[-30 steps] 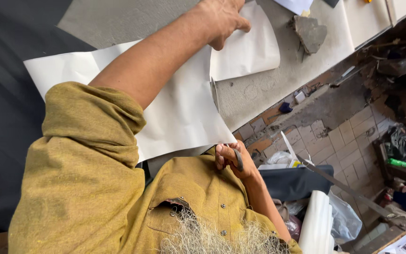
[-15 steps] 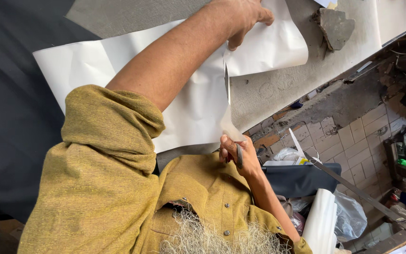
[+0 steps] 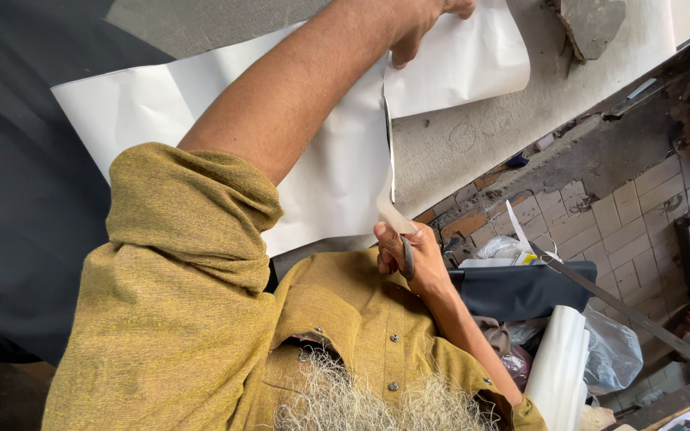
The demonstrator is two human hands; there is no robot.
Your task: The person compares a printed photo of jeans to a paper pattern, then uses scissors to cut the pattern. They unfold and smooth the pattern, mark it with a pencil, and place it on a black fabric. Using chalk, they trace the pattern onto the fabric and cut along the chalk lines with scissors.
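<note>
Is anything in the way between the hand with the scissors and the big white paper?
Nothing visible is. The right hand holds the scissors right at the near edge of the white sheet, at the end of a cut line. The left hand presses the sheet down at its far edge, clear of the blades.

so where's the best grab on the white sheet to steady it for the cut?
Probably the flat part beside the slit, pressed from above near the far edge, as the left hand does. The white sheet lies flat on the grey table; the right hand works the near edge.
</note>
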